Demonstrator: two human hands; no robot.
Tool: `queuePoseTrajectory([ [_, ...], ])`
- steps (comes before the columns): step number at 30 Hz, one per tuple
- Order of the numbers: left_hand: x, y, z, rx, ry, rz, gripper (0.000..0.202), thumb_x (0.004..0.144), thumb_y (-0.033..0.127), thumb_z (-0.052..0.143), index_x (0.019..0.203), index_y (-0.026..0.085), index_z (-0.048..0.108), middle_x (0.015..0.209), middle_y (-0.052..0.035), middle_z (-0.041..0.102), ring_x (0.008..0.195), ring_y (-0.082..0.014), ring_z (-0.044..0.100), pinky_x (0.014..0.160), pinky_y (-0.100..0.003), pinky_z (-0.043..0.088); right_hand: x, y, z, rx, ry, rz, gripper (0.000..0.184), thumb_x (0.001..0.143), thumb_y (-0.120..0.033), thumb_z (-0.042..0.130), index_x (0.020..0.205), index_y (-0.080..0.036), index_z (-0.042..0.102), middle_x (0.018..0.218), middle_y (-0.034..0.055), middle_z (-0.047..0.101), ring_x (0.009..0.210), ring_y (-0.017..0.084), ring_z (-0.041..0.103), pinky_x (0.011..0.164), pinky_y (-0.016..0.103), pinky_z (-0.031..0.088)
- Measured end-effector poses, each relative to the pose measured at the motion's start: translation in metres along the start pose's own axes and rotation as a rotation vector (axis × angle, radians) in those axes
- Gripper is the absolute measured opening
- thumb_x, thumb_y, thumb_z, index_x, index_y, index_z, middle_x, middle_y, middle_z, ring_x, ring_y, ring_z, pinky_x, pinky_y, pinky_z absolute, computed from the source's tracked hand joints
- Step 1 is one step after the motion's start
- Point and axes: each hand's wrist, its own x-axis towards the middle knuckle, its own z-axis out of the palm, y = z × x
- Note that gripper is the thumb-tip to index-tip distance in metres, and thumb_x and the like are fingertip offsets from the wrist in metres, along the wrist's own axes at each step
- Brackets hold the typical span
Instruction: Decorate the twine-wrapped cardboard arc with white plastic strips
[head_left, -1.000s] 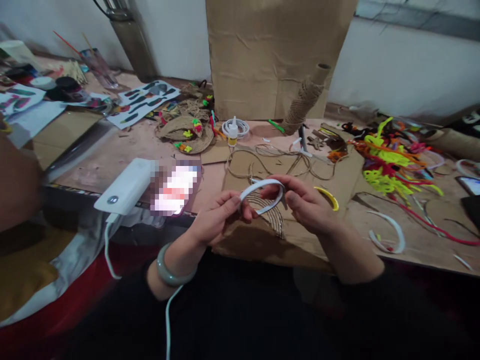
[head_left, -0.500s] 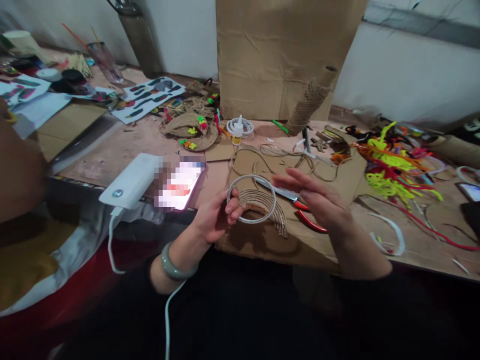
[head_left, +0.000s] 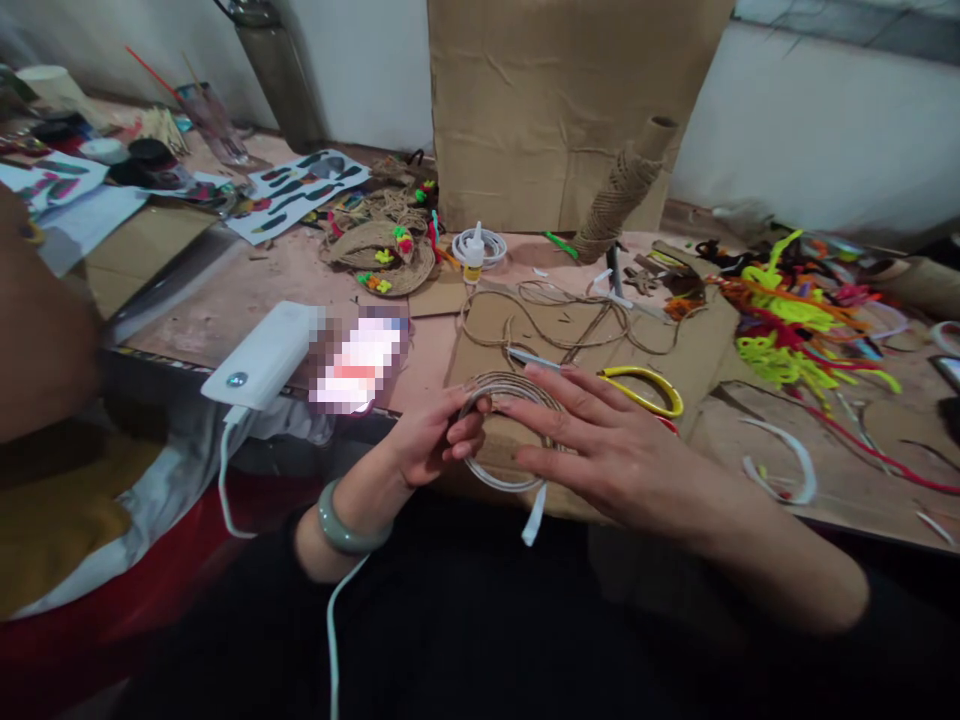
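Note:
My left hand (head_left: 431, 435), with a pale green bangle (head_left: 341, 522) on the wrist, pinches the left side of a thin white ring (head_left: 504, 484). A short white strip (head_left: 534, 516) hangs from the ring's lower right. My right hand (head_left: 626, 445) is open, its fingers stretched over the ring's right side; whether they touch it I cannot tell. Just behind the ring curves a coil of brown cord (head_left: 510, 380). Scissors with a yellow handle (head_left: 646, 388) lie beyond my right hand, their blades partly covered by it.
Cardboard (head_left: 480, 335) with loose brown cord lies under the work. A glue bottle (head_left: 473, 255) stands behind. Left are a white power bank (head_left: 262, 350) and a phone (head_left: 360, 365). Bright pipe cleaners (head_left: 780, 320) are heaped at right. Another person's arm (head_left: 45, 330) is at far left.
My right hand has come left and down, its fingers now spread over the ring. The ring has dropped slightly, and the white strip hanging from it now shows.

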Motion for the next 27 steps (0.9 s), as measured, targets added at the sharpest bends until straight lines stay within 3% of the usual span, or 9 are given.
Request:
queuePoseTrajectory([
  [3, -0.001, 0.004, -0.002, 0.325, 0.116, 0.171, 0.033, 0.078, 0.049, 0.059, 0.088, 0.017, 0.062, 0.064, -0.0013, 0.060, 0.055, -0.0115, 0.058, 0.044, -0.019, 0.041, -0.007, -0.001, -0.007, 0.113, 0.039, 0.040, 0.029, 0.093, -0.020, 0.042, 0.107, -0.027, 0.066, 0.113, 0.0029, 0.070, 0.123, 0.019, 0.055, 0.110, 0.043, 0.038],
  [5, -0.001, 0.005, -0.008, 0.694, 0.291, 0.396, 0.043, 0.078, 0.050, 0.061, 0.106, 0.018, 0.061, 0.096, -0.0093, 0.068, 0.084, -0.0193, 0.066, 0.066, -0.029, 0.052, -0.016, 0.003, -0.012, 0.208, 0.064, 0.208, 0.031, 0.093, -0.023, 0.041, 0.109, -0.027, 0.067, 0.100, 0.0037, 0.072, 0.104, 0.018, 0.065, 0.098, 0.037, 0.048],
  [8, 0.001, 0.000, -0.017, 1.348, 0.462, 0.585, 0.066, 0.068, 0.054, 0.070, 0.121, 0.017, 0.055, 0.127, -0.0167, 0.059, 0.125, -0.0348, 0.048, 0.100, -0.050, 0.040, -0.032, 0.014, -0.014, 0.345, 0.121, 0.572, 0.033, 0.090, -0.030, 0.046, 0.117, -0.026, 0.064, 0.086, 0.0037, 0.071, 0.075, 0.017, 0.066, 0.072, 0.030, 0.054],
  [10, 0.003, -0.007, -0.022, 1.646, 0.441, 0.550, 0.076, 0.066, 0.056, 0.071, 0.127, 0.015, 0.052, 0.134, -0.0190, 0.054, 0.135, -0.0408, 0.035, 0.107, -0.060, 0.028, -0.041, 0.021, -0.012, 0.501, 0.170, 0.756, 0.035, 0.089, -0.035, 0.049, 0.118, -0.023, 0.063, 0.072, 0.0018, 0.065, 0.059, 0.014, 0.059, 0.056, 0.026, 0.049],
  [12, 0.006, -0.013, -0.024, 1.816, 0.410, 0.497, 0.069, 0.073, 0.049, 0.068, 0.131, 0.016, 0.049, 0.134, -0.0183, 0.055, 0.135, -0.0414, 0.034, 0.106, -0.063, 0.027, -0.048, 0.025, -0.006, 0.692, 0.227, 0.857, 0.038, 0.087, -0.040, 0.051, 0.117, -0.020, 0.062, 0.063, -0.0002, 0.056, 0.052, 0.011, 0.051, 0.047, 0.023, 0.042],
  [17, 0.011, -0.017, -0.025, 1.873, 0.434, 0.564, 0.043, 0.083, 0.027, 0.056, 0.125, 0.017, 0.053, 0.122, -0.0160, 0.063, 0.127, -0.0365, 0.047, 0.101, -0.062, 0.034, -0.053, 0.029, 0.015, 0.965, 0.217, 0.867, 0.039, 0.085, -0.048, 0.055, 0.109, -0.018, 0.063, 0.060, -0.0033, 0.045, 0.050, 0.008, 0.039, 0.044, 0.021, 0.033],
  [20, 0.011, -0.013, -0.025, 1.738, 0.402, 0.732, 0.043, 0.079, 0.022, 0.059, 0.121, 0.016, 0.054, 0.117, -0.0150, 0.065, 0.113, -0.0298, 0.058, 0.097, -0.051, 0.044, -0.052, 0.031, 0.027, 0.984, 0.226, 0.843, 0.040, 0.088, -0.052, 0.047, 0.098, -0.017, 0.064, 0.064, -0.0015, 0.047, 0.053, 0.008, 0.040, 0.046, 0.022, 0.032],
  [23, 0.011, -0.006, -0.024, 1.584, 0.331, 0.918, 0.046, 0.077, 0.017, 0.060, 0.122, 0.016, 0.052, 0.116, -0.0130, 0.065, 0.108, -0.0227, 0.061, 0.094, -0.040, 0.049, -0.051, 0.033, 0.030, 0.939, 0.233, 0.814, 0.037, 0.089, -0.050, 0.046, 0.083, -0.017, 0.062, 0.067, -0.0003, 0.050, 0.055, 0.008, 0.042, 0.048, 0.022, 0.033],
  [27, 0.010, -0.003, -0.019, 1.501, 0.263, 1.034, 0.047, 0.078, 0.014, 0.059, 0.124, 0.017, 0.050, 0.118, -0.0122, 0.063, 0.112, -0.0206, 0.059, 0.097, -0.037, 0.048, -0.047, 0.032, 0.025, 0.922, 0.184, 0.749, 0.029, 0.085, -0.044, 0.052, 0.085, -0.016, 0.063, 0.067, -0.0008, 0.052, 0.057, 0.009, 0.043, 0.052, 0.022, 0.035],
])
